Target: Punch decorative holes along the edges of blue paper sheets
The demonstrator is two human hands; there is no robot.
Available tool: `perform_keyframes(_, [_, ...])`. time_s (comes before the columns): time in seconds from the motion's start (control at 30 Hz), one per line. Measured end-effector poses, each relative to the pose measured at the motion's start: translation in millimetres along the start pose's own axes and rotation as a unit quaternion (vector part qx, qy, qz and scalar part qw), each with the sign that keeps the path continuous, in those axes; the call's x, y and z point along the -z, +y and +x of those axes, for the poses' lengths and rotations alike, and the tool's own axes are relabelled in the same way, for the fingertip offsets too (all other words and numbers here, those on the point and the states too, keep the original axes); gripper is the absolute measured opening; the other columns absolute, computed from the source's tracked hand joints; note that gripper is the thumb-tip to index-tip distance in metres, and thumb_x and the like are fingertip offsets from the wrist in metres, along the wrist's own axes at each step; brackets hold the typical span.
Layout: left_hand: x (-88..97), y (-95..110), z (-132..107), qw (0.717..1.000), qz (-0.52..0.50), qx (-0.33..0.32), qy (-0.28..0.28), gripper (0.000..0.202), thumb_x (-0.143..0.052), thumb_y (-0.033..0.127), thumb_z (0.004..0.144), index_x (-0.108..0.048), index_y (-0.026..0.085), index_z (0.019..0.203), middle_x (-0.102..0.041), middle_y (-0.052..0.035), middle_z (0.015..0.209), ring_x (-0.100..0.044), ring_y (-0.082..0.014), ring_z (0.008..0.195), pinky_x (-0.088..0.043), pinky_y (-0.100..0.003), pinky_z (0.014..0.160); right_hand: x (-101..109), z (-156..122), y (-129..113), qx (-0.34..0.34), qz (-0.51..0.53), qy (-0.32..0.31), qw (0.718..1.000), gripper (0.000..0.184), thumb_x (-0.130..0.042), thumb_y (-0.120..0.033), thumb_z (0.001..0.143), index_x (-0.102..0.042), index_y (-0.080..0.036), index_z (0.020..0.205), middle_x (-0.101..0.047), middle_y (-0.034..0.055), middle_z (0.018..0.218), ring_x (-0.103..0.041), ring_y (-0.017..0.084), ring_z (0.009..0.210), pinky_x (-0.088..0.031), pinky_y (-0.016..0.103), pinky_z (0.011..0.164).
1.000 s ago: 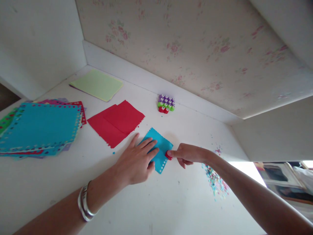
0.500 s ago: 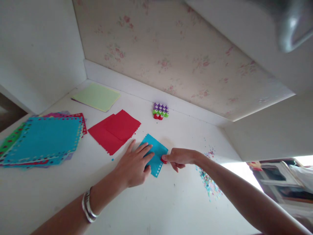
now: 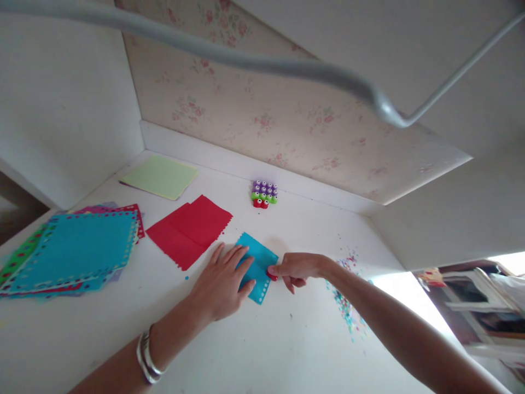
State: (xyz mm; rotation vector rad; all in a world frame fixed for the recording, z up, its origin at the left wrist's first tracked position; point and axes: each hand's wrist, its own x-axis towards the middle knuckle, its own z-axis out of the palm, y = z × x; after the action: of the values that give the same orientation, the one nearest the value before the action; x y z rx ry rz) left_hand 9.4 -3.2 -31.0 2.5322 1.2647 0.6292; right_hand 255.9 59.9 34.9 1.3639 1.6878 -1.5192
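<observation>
Head: left hand (image 3: 223, 282) flat; right hand (image 3: 297, 268) seemingly pinching.

- The only view rides on the person's head and faces forward and steeply down over the white desk (image 3: 262, 350), toward the corner under the flowered wall (image 3: 262, 120).
- Both forearms enter from the lower edge. The left hand (image 3: 221, 282) and right hand (image 3: 297, 268) sit near mid-frame, at arm's reach.
- The wide lens bends the edges, and a blurred grey bar (image 3: 246, 60) crosses the top, close to the lens.
</observation>
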Motion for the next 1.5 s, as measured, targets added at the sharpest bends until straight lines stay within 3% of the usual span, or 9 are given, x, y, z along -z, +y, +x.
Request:
perform_keyframes(0.47, [-13.5, -5, 1, 0.995, 0.054, 0.035, 0.075, 0.043, -0.055, 0.034, 0.091, -0.056, 0.011, 0.127, -0.051, -0.0204, 0.14, -0.046, -0.0334, 0.132, -0.035, -0.051, 0.112, -3, -22, -5, 0.028, -0.019, 0.17, 0.985, 0.072, -0.041, -0.078, 0.084, -0.069, -0.016, 0.06, -0.052, -0.0004, 0.045, -0.046, 0.012, 0.047, -0.039, 0.029, 0.06])
perform_keyframes(0.53, [-14.1, -5, 1, 0.994, 0.055, 0.045, 0.082, 0.041, -0.054, 0.031, 0.091, -0.057, 0.011, 0.126, -0.052, -0.0209, 0.139, -0.047, -0.0338, 0.13, -0.035, -0.051, 0.112, -10, -24, -6, 0.025, -0.036, 0.254, 0.966, 0.069, -0.04, -0.076, 0.086, -0.069, -0.017, 0.065, -0.058, 0.0015, 0.052, -0.051, 0.013, 0.051, -0.04, 0.029, 0.06])
perform_keyframes(0.63, [-13.4, -4, 1, 0.994, 0.046, 0.049, 0.089, 0.039, -0.053, 0.03, 0.091, -0.057, 0.011, 0.125, -0.052, -0.0207, 0.138, -0.047, -0.0339, 0.13, -0.034, -0.053, 0.112, -33, -20, -7, 0.052, -0.092, 0.416, 0.903, 0.051, -0.051, -0.068, 0.087, -0.072, -0.022, 0.089, -0.071, 0.0043, 0.083, -0.062, 0.018, 0.07, -0.043, 0.029, 0.064])
perform_keyframes(0.73, [-12.3, -5, 0, 0.994, 0.022, 0.05, 0.096, 0.036, -0.053, 0.029, 0.091, -0.057, 0.014, 0.124, -0.052, -0.019, 0.138, -0.047, -0.0331, 0.13, -0.034, -0.053, 0.112, -60, -6, -3, 0.103, -0.142, 0.494, 0.852, 0.034, -0.062, -0.053, 0.087, -0.068, -0.027, 0.108, -0.069, 0.004, 0.108, -0.065, 0.021, 0.089, -0.047, 0.031, 0.075])
perform_keyframes(0.83, [-12.8, -6, 0, 0.992, -0.007, 0.061, 0.115, 0.037, -0.052, 0.029, 0.092, -0.057, 0.013, 0.125, -0.051, -0.0202, 0.138, -0.045, -0.0341, 0.132, -0.036, -0.054, 0.11, -77, 8, 5, 0.147, -0.152, 0.519, 0.828, 0.021, -0.056, -0.04, 0.094, -0.069, -0.026, 0.104, -0.069, 0.0052, 0.108, -0.065, 0.022, 0.097, -0.049, 0.033, 0.085])
perform_keyframes(1.1, [-7.1, -10, 7, 0.962, -0.177, 0.155, 0.136, 0.06, -0.054, 0.047, 0.091, -0.041, 0.014, 0.14, -0.05, -0.0198, 0.142, -0.044, -0.0335, 0.134, -0.041, -0.051, 0.107, -89, 13, 19, 0.283, 0.027, 0.507, 0.813, 0.03, -0.056, -0.037, 0.096, -0.06, -0.026, 0.124, -0.067, 0.0071, 0.118, -0.068, 0.019, 0.096, -0.058, 0.033, 0.082])
perform_keyframes(1.3, [11.8, -23, 10, 0.882, -0.378, 0.261, 0.109, 0.081, -0.073, 0.051, 0.075, -0.038, 0.021, 0.142, -0.053, -0.0164, 0.138, -0.063, -0.0286, 0.11, -0.054, -0.04, 0.086, -97, 19, 27, 0.331, 0.097, 0.488, 0.802, 0.029, -0.056, -0.03, 0.096, -0.058, -0.026, 0.124, -0.063, 0.0087, 0.122, -0.066, 0.019, 0.101, -0.058, 0.034, 0.086])
perform_keyframes(1.4, [16.6, -31, 11, 0.838, -0.471, 0.265, 0.074, 0.079, -0.074, 0.046, 0.074, -0.04, 0.021, 0.14, -0.063, -0.014, 0.127, -0.066, -0.0265, 0.106, -0.055, -0.038, 0.085, -97, 19, 31, 0.332, 0.09, 0.499, 0.795, 0.027, -0.055, -0.027, 0.096, -0.059, -0.027, 0.123, -0.064, 0.0074, 0.119, -0.066, 0.018, 0.099, -0.058, 0.033, 0.085])
perform_keyframes(1.5, [15.7, -34, 11, 0.86, -0.433, 0.264, 0.056, 0.067, -0.07, 0.047, 0.078, -0.048, 0.018, 0.134, -0.069, -0.0118, 0.115, -0.067, -0.0266, 0.104, -0.053, -0.038, 0.088, -95, 16, 34, 0.323, 0.066, 0.519, 0.789, 0.026, -0.053, -0.027, 0.097, -0.059, -0.026, 0.123, -0.064, 0.0078, 0.119, -0.066, 0.019, 0.1, -0.056, 0.033, 0.086])
